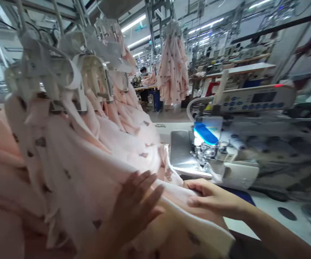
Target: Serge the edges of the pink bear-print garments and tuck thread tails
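A pale pink garment (96,169) with small dark prints lies in folds over my lap and the table edge, hanging from clips above. My left hand (135,205) rests flat on the fabric, fingers stretched out and apart. My right hand (209,198) lies on the same fabric near its edge, fingers extended toward the left, just in front of the sewing machine (225,151). Whether the right fingers pinch the cloth is unclear. The machine's needle area (206,149) is lit, with a blue part above it.
White hanger clips (63,75) hold several pink pieces at upper left. A control panel (255,98) sits atop the machine. More pink garments (173,68) hang farther back, where another person (144,72) works at a table. White tabletop (279,216) lies at right.
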A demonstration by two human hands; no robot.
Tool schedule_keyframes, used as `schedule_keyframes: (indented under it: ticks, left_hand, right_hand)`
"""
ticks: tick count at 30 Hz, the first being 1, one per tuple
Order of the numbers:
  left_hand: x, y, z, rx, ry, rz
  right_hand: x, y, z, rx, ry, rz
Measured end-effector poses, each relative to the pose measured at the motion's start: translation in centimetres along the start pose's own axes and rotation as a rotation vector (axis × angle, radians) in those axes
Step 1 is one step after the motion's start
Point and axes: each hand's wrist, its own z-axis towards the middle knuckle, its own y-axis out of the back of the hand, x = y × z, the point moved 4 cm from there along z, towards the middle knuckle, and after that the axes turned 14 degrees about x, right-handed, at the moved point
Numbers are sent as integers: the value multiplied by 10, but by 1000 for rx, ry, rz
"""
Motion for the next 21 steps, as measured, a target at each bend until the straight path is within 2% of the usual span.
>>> schedule_keyframes:
  ticks: [3,5,7,10,13,16,19,21]
  left_hand:
    - [-24,-48,52,40,-69,-100]
    - [-31,-65,81,59,-23,-154]
    - [-27,-70,102,69,83,-201]
    - [-8,-68,125,115,248,-253]
    - [13,-68,137,159,360,-270]
    - [27,-73,138,181,403,-264]
    - [27,-74,133,153,377,-260]
    - [19,-68,128,103,313,-259]
  right_hand:
    - [-3,9,-23,-173,-90,-208]
    - [-3,20,-40,-351,-103,-276]
    - [-3,35,-53,-581,-94,-331]
    - [-8,56,-60,-940,-87,-442]
    - [-15,57,-58,-1180,-60,-506]
    - [-11,36,-51,-1300,89,-739]
    - [-4,10,-36,-1286,167,-1133]
    - [-2,2,-28,-1303,175,-1227]
